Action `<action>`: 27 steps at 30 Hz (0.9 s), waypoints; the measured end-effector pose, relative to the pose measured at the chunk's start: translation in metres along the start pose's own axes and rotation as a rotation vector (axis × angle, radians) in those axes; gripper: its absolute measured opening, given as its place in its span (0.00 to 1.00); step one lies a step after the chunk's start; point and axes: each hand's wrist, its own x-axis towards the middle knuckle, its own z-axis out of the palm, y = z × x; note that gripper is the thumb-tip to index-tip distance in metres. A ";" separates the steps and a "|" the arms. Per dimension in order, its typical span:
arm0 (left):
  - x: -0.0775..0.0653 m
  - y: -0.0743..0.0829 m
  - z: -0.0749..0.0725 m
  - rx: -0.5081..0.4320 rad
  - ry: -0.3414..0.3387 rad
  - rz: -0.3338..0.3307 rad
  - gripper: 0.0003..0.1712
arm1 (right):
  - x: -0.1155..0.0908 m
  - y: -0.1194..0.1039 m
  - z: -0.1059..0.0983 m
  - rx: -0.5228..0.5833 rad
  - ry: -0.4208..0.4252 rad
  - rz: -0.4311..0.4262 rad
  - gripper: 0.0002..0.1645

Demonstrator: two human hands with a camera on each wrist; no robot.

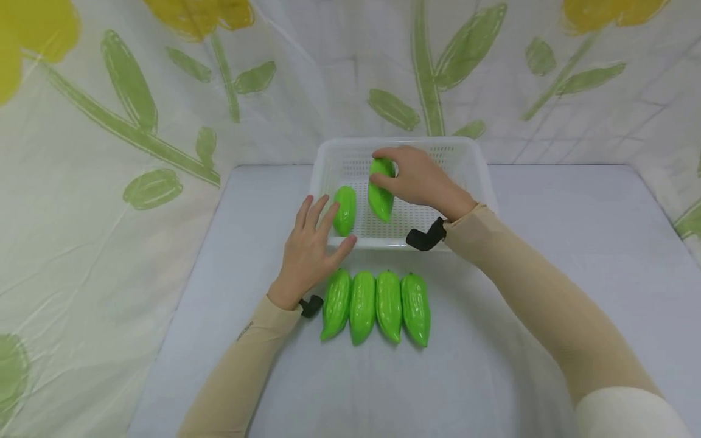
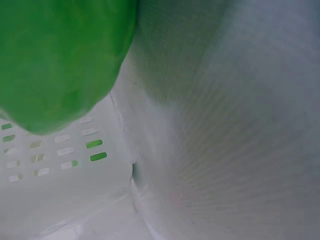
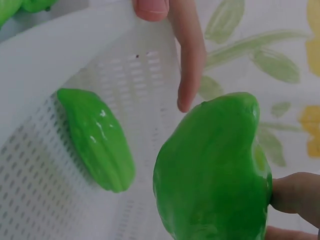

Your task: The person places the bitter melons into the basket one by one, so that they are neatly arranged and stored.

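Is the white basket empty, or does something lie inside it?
Not empty: a green vegetable lies inside the basket, near the left hand. The right hand holds a second vegetable over the basket.

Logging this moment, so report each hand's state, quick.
Left hand: open, fingers spread, by the near left corner of the white basket.
Right hand: holding a green vegetable between thumb and fingers.

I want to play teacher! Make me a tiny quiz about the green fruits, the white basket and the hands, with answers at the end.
1. How many green fruits are lined up side by side?
2. True or false: that row lies inside the basket.
3. Which hand holds a fruit? A) left B) right C) neither

Key:
1. Four.
2. False; it lies on the table.
3. B, the right hand.
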 end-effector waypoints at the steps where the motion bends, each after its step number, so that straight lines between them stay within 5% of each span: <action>1: 0.000 0.000 0.000 0.001 0.000 0.000 0.48 | 0.005 -0.001 0.002 0.002 -0.012 0.002 0.35; 14: 0.001 0.000 0.000 0.007 -0.003 -0.010 0.50 | 0.045 0.001 0.030 -0.019 -0.225 0.080 0.34; 27: 0.001 0.001 0.000 0.000 -0.031 -0.040 0.52 | 0.061 0.010 0.052 -0.065 -0.331 0.139 0.35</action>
